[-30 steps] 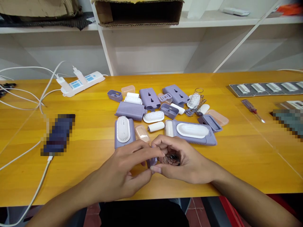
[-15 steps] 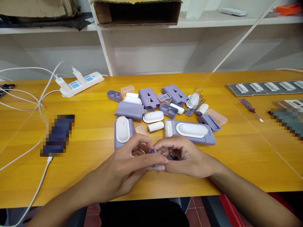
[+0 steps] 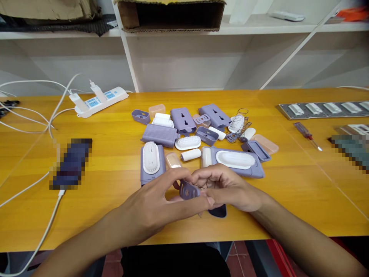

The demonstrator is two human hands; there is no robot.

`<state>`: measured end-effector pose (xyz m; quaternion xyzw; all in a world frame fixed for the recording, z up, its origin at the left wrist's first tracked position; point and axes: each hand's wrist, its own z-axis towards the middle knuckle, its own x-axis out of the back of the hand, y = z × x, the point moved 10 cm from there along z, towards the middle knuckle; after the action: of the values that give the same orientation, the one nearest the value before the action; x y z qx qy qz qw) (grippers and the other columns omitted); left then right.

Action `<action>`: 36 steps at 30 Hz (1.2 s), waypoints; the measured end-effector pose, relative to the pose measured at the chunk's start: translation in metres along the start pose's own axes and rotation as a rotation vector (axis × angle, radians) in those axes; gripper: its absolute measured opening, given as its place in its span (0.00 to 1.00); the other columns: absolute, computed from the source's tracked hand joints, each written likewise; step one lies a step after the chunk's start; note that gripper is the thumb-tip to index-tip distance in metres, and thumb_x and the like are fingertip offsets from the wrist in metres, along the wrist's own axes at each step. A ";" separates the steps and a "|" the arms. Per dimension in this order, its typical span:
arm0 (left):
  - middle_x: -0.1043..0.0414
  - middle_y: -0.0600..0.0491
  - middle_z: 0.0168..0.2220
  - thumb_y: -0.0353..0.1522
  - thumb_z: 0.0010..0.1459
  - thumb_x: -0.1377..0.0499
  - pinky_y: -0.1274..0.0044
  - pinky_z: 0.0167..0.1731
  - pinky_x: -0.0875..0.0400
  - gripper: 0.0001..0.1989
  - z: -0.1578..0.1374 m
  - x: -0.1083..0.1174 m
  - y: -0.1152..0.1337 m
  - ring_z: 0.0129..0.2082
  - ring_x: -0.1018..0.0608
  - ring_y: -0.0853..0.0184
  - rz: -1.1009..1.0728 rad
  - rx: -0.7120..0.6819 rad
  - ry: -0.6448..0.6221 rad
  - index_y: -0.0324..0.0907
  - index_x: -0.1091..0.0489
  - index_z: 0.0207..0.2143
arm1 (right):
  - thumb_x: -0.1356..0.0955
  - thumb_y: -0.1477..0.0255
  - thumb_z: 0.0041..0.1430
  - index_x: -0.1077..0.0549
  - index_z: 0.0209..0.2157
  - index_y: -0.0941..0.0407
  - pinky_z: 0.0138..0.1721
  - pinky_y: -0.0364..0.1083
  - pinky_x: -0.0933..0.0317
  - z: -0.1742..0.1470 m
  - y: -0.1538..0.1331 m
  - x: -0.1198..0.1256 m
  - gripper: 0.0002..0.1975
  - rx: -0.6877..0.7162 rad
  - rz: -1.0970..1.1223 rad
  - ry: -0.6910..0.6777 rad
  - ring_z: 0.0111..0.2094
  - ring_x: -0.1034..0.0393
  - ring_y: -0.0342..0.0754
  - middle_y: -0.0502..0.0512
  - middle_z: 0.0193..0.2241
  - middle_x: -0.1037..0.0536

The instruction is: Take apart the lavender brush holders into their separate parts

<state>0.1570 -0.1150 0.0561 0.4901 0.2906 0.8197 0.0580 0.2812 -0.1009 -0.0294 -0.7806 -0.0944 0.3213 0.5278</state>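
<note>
Near the table's front edge, my left hand [image 3: 161,204] pinches a small purple slotted plate [image 3: 189,191] between thumb and fingers. My right hand [image 3: 225,188] meets it there, fingers curled and thumb touching the left fingertips. A bit of thin dark wire [image 3: 201,188] shows between the right fingers; the rest is hidden in the palm. Below the right thumb a purple part with a dark inside [image 3: 218,211] sticks out; I cannot tell whether it is held. Just beyond the hands lie a purple case with a white bristled oval [image 3: 235,159] and another purple case [image 3: 161,161].
Behind are purple shells [image 3: 160,134], white rollers [image 3: 190,154], wire springs [image 3: 239,129] and peach covers [image 3: 265,144]. A phone [image 3: 72,163] on a cable and a power strip [image 3: 102,102] are left. A screwdriver [image 3: 307,135] and metal strip [image 3: 325,109] are right.
The purple slotted plate has turned to show its face. The dark wire in my right palm is now mostly hidden. A purple part has come into view under the right thumb.
</note>
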 end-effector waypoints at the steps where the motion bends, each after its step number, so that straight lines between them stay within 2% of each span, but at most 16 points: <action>1: 0.32 0.51 0.64 0.25 0.79 0.47 0.76 0.63 0.28 0.27 0.001 0.000 0.001 0.63 0.24 0.66 0.000 -0.006 -0.005 0.59 0.33 0.72 | 0.17 0.59 0.59 0.16 0.46 0.60 0.25 0.38 0.40 0.000 0.002 0.001 0.22 -0.018 0.003 0.009 0.30 0.22 0.45 0.59 0.36 0.14; 4: 0.29 0.52 0.64 0.30 0.79 0.44 0.76 0.62 0.27 0.24 0.004 -0.001 0.002 0.62 0.23 0.64 -0.030 0.014 -0.050 0.61 0.31 0.71 | 0.18 0.58 0.60 0.17 0.46 0.61 0.23 0.38 0.45 0.000 0.004 0.001 0.22 -0.058 0.018 0.019 0.24 0.29 0.40 0.58 0.32 0.16; 7: 0.23 0.55 0.60 0.41 0.77 0.38 0.78 0.55 0.22 0.18 0.005 -0.007 -0.016 0.57 0.18 0.65 -0.176 0.236 -0.091 0.59 0.26 0.67 | 0.19 0.59 0.62 0.18 0.44 0.61 0.21 0.37 0.50 0.001 0.003 -0.003 0.20 -0.052 0.053 -0.013 0.20 0.37 0.36 0.56 0.29 0.16; 9: 0.21 0.55 0.57 0.45 0.75 0.36 0.78 0.51 0.19 0.18 0.002 -0.009 -0.027 0.53 0.17 0.65 -0.249 0.349 -0.063 0.56 0.24 0.63 | 0.19 0.59 0.63 0.18 0.43 0.61 0.20 0.37 0.52 0.001 0.003 -0.006 0.19 -0.046 0.084 -0.035 0.18 0.43 0.34 0.54 0.27 0.17; 10: 0.21 0.55 0.57 0.45 0.75 0.37 0.78 0.50 0.18 0.17 0.002 -0.009 -0.027 0.53 0.16 0.65 -0.247 0.335 -0.046 0.56 0.23 0.63 | 0.19 0.59 0.63 0.19 0.43 0.61 0.20 0.37 0.52 0.002 0.003 -0.007 0.19 -0.044 0.094 -0.039 0.18 0.43 0.34 0.53 0.27 0.17; 12: 0.23 0.52 0.60 0.37 0.78 0.41 0.74 0.52 0.17 0.17 0.004 -0.006 -0.016 0.56 0.18 0.62 -0.192 0.166 -0.003 0.56 0.25 0.65 | 0.18 0.59 0.61 0.20 0.43 0.60 0.20 0.37 0.49 0.002 0.002 -0.006 0.20 -0.029 0.096 -0.035 0.20 0.37 0.36 0.53 0.28 0.17; 13: 0.27 0.49 0.63 0.29 0.79 0.44 0.71 0.56 0.18 0.22 0.004 -0.009 -0.008 0.61 0.20 0.61 -0.152 0.063 -0.023 0.56 0.28 0.69 | 0.17 0.59 0.60 0.20 0.43 0.60 0.21 0.37 0.47 0.002 0.001 -0.006 0.21 -0.012 0.087 -0.030 0.22 0.32 0.38 0.54 0.29 0.17; 15: 0.32 0.42 0.65 0.17 0.74 0.48 0.69 0.60 0.20 0.31 0.002 0.000 0.000 0.64 0.23 0.61 -0.139 -0.072 0.075 0.48 0.32 0.73 | 0.18 0.61 0.61 0.21 0.43 0.59 0.23 0.37 0.43 0.002 -0.004 -0.007 0.19 0.033 0.048 -0.018 0.26 0.26 0.41 0.53 0.31 0.17; 17: 0.35 0.40 0.64 0.16 0.73 0.46 0.73 0.57 0.19 0.31 0.002 0.004 -0.005 0.58 0.19 0.65 -0.218 -0.049 0.109 0.44 0.34 0.73 | 0.19 0.64 0.64 0.21 0.42 0.59 0.25 0.38 0.41 0.002 -0.011 -0.009 0.15 0.083 0.004 -0.014 0.28 0.26 0.40 0.51 0.30 0.18; 21: 0.33 0.43 0.62 0.22 0.73 0.38 0.72 0.55 0.18 0.30 0.005 0.009 -0.013 0.48 0.17 0.68 -0.281 0.050 0.145 0.48 0.33 0.73 | 0.21 0.68 0.67 0.21 0.43 0.58 0.32 0.40 0.33 0.002 -0.023 -0.013 0.10 0.176 -0.078 0.016 0.30 0.26 0.40 0.50 0.32 0.19; 24: 0.32 0.45 0.61 0.27 0.72 0.34 0.71 0.56 0.17 0.31 0.003 0.009 -0.021 0.49 0.17 0.67 -0.346 0.138 0.161 0.52 0.32 0.74 | 0.22 0.65 0.69 0.21 0.46 0.58 0.35 0.42 0.32 0.001 -0.026 -0.011 0.12 0.237 -0.205 0.088 0.30 0.27 0.41 0.50 0.32 0.20; 27: 0.32 0.47 0.62 0.28 0.72 0.33 0.74 0.53 0.16 0.31 0.001 0.002 -0.032 0.51 0.17 0.67 -0.510 0.239 0.160 0.58 0.31 0.73 | 0.24 0.62 0.71 0.21 0.47 0.57 0.30 0.41 0.35 -0.004 -0.032 -0.010 0.13 0.316 -0.402 0.178 0.28 0.31 0.41 0.50 0.31 0.21; 30: 0.31 0.48 0.60 0.29 0.71 0.31 0.76 0.50 0.14 0.30 0.001 -0.005 -0.039 0.48 0.17 0.69 -0.694 0.312 0.171 0.59 0.28 0.71 | 0.25 0.63 0.71 0.21 0.43 0.55 0.25 0.42 0.38 -0.014 -0.044 -0.010 0.11 0.427 -0.668 0.292 0.26 0.32 0.42 0.51 0.31 0.19; 33: 0.30 0.48 0.59 0.28 0.68 0.29 0.75 0.49 0.13 0.28 0.002 -0.012 -0.045 0.47 0.16 0.68 -0.862 0.382 0.163 0.55 0.24 0.67 | 0.24 0.66 0.70 0.21 0.48 0.53 0.31 0.45 0.32 -0.026 -0.057 -0.018 0.09 0.596 -0.922 0.353 0.29 0.24 0.46 0.54 0.35 0.14; 36: 0.27 0.47 0.59 0.29 0.66 0.27 0.74 0.46 0.13 0.28 -0.001 -0.017 -0.054 0.43 0.14 0.69 -1.024 0.474 0.150 0.51 0.23 0.66 | 0.25 0.70 0.69 0.24 0.54 0.52 0.40 0.48 0.27 -0.036 -0.063 -0.028 0.14 0.745 -1.100 0.365 0.37 0.18 0.50 0.57 0.42 0.12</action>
<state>0.1544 -0.0772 0.0141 0.2270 0.6704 0.6320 0.3157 0.2932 -0.1149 0.0460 -0.4274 -0.2698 -0.1189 0.8546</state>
